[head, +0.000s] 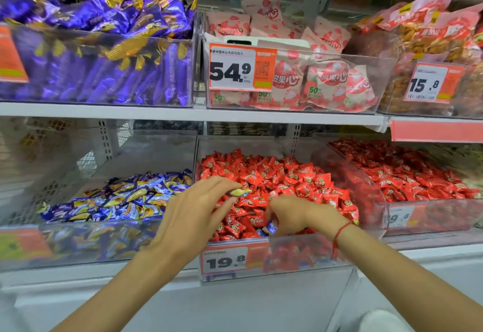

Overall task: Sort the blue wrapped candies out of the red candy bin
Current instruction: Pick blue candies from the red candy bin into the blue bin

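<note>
Red bin (pixel 366 240) on lower shelf, centre, heaped with red candies (pixel 287 177) | left hand (pixel 198 208) over its left edge, pinching one blue candy (pixel 239 192) at fingertips | right hand (pixel 295 216) low in front corner, fingers curled round another blue candy (pixel 270 228) | blue bin (pixel 78 242) just left.

top left bin (pixel 104 70): full of purple and gold packs
top middle bin (pixel 292 80): pink and white packs with red fruit on them
top middle tag (pixel 241 67): says 54.9
top right bin (pixel 431 51): bags of brown snacks with red tops
top right tag (pixel 431 82): says 15.8
white shelf (pixel 156 112): runs under the top bins
bottom right bin (pixel 418 174): heaped with red sweets
</note>
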A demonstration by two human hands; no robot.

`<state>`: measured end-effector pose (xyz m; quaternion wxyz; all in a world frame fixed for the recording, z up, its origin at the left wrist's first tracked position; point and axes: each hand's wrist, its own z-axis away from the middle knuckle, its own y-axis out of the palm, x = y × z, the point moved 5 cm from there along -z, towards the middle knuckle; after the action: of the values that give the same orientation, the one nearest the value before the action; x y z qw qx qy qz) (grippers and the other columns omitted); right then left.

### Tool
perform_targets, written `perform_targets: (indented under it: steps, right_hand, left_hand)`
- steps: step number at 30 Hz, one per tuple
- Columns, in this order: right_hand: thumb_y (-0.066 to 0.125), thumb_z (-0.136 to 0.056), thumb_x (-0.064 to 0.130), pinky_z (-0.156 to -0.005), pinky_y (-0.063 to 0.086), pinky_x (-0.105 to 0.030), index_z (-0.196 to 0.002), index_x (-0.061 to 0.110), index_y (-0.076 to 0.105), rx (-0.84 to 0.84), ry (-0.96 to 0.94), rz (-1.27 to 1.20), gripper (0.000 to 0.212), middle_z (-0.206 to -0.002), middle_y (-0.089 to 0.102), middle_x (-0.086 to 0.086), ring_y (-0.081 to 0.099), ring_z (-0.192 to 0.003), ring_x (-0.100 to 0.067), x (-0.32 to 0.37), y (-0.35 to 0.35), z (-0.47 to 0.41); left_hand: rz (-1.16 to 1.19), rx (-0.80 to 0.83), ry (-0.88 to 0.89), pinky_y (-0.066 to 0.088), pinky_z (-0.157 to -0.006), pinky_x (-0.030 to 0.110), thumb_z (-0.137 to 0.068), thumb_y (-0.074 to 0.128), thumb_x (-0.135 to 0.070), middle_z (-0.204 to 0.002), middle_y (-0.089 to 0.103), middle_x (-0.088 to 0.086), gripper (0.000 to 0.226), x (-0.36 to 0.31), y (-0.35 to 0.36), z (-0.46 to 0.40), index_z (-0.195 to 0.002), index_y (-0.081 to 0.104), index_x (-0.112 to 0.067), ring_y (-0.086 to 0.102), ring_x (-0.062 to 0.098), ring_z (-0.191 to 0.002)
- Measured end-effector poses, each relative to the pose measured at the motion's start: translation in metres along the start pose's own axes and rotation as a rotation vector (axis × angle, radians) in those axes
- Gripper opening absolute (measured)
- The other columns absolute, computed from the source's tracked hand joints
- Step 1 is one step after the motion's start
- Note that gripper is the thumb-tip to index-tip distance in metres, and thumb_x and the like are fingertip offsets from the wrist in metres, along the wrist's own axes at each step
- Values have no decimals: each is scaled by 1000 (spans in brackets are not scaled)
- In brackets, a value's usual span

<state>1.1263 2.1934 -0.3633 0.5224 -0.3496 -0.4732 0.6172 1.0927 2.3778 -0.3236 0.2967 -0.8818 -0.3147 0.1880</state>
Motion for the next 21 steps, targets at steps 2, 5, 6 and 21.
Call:
perform_targets:
  steps: [2, 5, 6, 21]
  right_hand:
    - [79, -77, 25, -66, 42, -24, -107, 5, 69, -99, 20, -73, 37, -83, 65, -2, 55, -74, -17, -10, -7, -1]
    - [78, -79, 16, -74, 49, -25, -115, 11, 67, -241, 54, -419, 39, -93, 71, -15, 62, -77, -19, -30, -15, 7]
    - [77, -80, 11, -79, 52, -28, -117, 11, 65, -297, 47, -575, 39, -97, 71, -17, 66, -83, -22, -33, -15, 13]
    - [72, -83, 36, -66, 49, -16, -103, 17, 71, -573, -25, -1510, 28, -83, 74, 6, 69, -74, -5, 53, -33, 43]
  left_hand:
    - [67, 19, -91, 42, -69, 13, -92, 60, -37, -104, 67, -21, 21, 2, -2, 0, -112, 66, -33, 51, -4, -101]
    - [221, 56, -259, 42, -65, 11, -92, 59, -39, -89, 61, -32, 20, 8, -1, -1, -112, 62, -41, 54, -16, -81]
    - [291, 47, -306, 48, -68, 19, -92, 59, -39, -88, 62, -33, 19, 10, 0, -1, -110, 60, -44, 57, -15, -82]
    - [857, 7, -531, 53, -92, 35, -94, 60, -21, -113, 68, -14, 37, -2, 7, -9, -127, 57, -39, 63, 1, -105]
